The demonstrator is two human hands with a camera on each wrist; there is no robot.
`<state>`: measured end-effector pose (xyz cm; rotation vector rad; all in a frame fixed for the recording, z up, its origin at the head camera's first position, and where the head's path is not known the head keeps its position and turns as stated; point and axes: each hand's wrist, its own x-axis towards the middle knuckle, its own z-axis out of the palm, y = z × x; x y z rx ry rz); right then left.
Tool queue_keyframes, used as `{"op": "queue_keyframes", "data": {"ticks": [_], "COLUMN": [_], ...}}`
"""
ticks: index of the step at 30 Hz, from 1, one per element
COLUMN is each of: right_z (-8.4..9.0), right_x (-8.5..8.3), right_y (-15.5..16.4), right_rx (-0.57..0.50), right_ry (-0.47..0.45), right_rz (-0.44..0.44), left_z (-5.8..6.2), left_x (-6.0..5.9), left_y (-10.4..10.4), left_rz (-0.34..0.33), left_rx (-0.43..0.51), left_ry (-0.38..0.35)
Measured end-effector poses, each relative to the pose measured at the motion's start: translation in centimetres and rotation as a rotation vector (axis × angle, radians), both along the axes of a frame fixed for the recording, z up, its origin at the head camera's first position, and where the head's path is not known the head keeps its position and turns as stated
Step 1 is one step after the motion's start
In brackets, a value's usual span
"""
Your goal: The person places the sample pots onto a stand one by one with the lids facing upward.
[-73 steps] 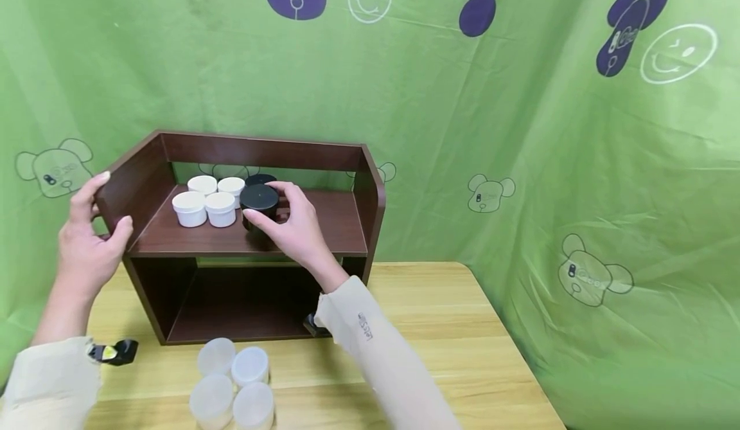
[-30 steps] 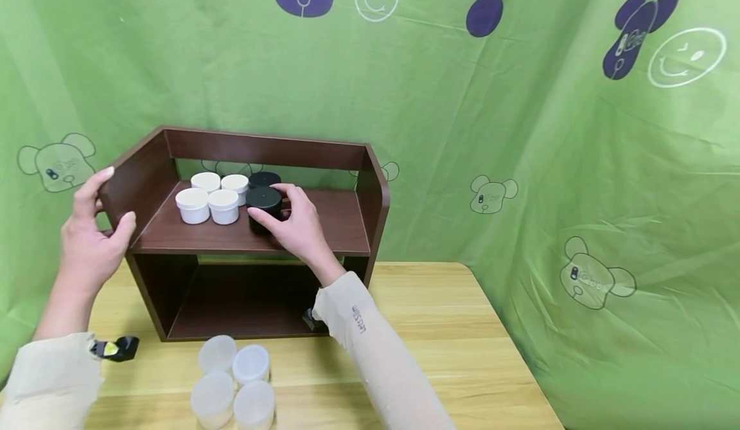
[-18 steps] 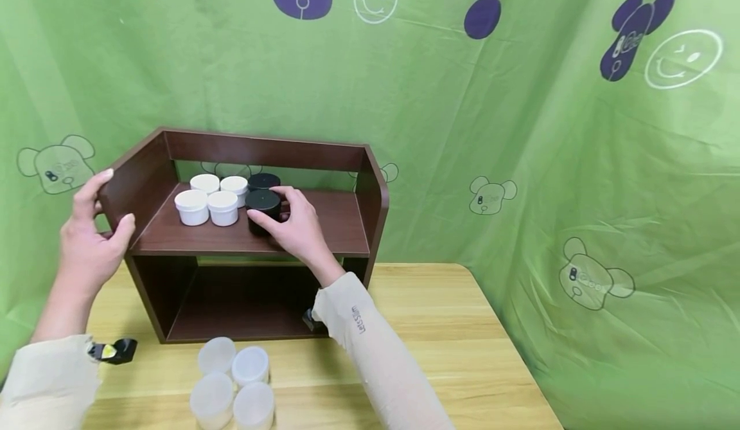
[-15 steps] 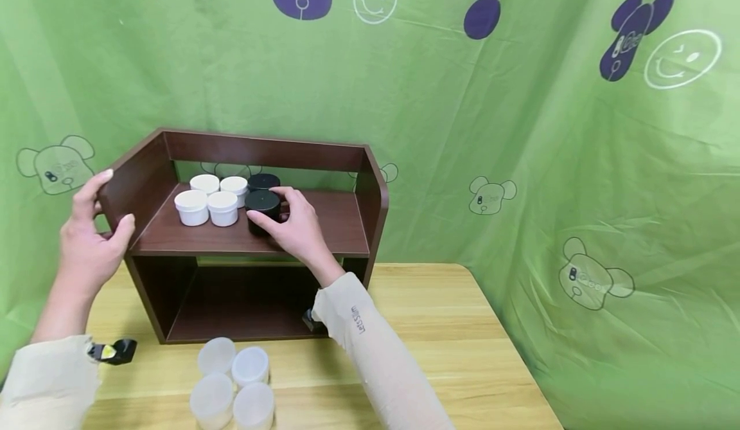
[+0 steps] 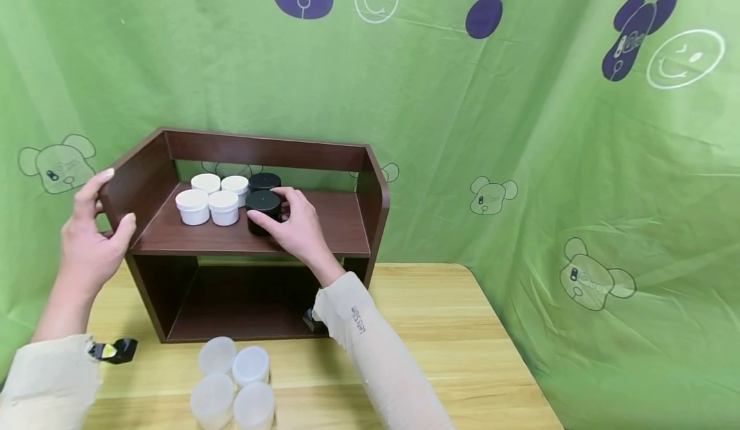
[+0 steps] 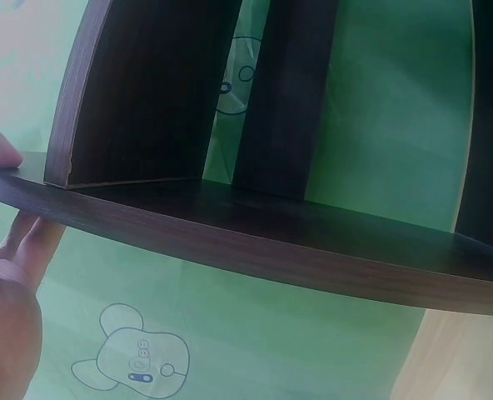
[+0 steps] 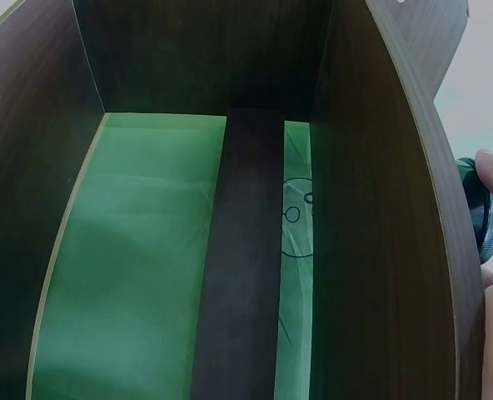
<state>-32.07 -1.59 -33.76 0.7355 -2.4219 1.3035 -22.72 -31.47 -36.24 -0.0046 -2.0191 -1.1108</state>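
My left hand grips the left side panel of a dark brown wooden shelf unit, thumb in front and fingers behind. In the left wrist view that hand pinches the panel's edge. On the upper shelf, my right hand holds a black lidded jar between thumb and fingers, close over the board. Directly behind it stands another black jar, partly hidden. Several white lidded jars are grouped to the left. The right wrist view catches only part of the held jar beyond the shelf board.
Several translucent lidded tubs stand together on the wooden table before the shelf unit. The lower compartment is open at the front. A green printed curtain hangs behind and to the right.
The held black jar has shifted slightly right and down to the board, lining up in front of the rear black jar. My left hand stays on the panel; the head view shifted a little.
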Motion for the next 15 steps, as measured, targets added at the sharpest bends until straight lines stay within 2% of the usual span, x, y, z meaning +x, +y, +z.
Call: {"op": "queue_keyframes", "data": {"ticks": [15], "right_z": [0.03], "right_x": [-0.03], "right_y": [-0.11], "right_rx": [-0.061], "right_ry": [-0.053], "right_rz": [0.031], "left_z": [-0.04], "left_x": [-0.07], "left_y": [-0.1], "left_rz": [0.018], "left_rx": [-0.02], "left_ry": [-0.003]}}
